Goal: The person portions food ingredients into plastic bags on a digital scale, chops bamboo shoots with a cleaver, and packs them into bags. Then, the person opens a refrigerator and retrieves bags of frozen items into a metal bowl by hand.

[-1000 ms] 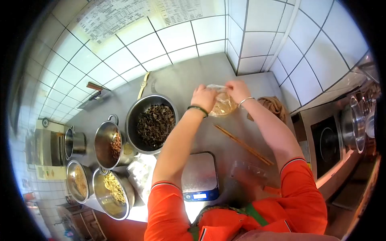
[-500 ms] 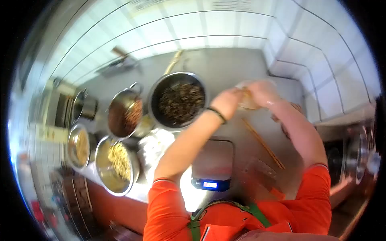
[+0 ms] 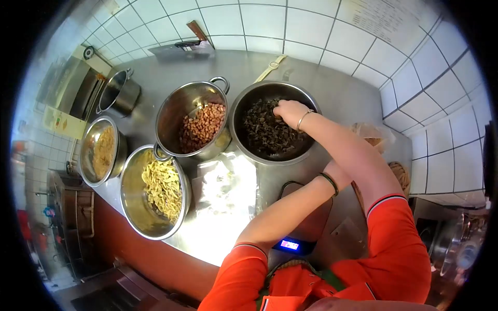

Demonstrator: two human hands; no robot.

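My right hand, with a silver bracelet at the wrist, reaches into the steel bowl of dark, crinkled pieces. Its fingers are closed at the surface of the pieces, around something brownish too small to name. The left forearm, with a dark band, crosses beneath the right one. Only the back part of my left hand shows; its fingers are hidden behind the right forearm. Past that forearm lies a clear plastic bag with tan contents.
Left of the bowl stand a pot of reddish-brown nuts or beans, a bowl of yellow strips, another bowl and a deep pot. A cleaver, a watch, plastic bags, a lit scale and a cloth lie around.
My right hand has left the plastic bag and moved left into the bowl of dark pieces. The left arm now passes under the right. The view has turned left.
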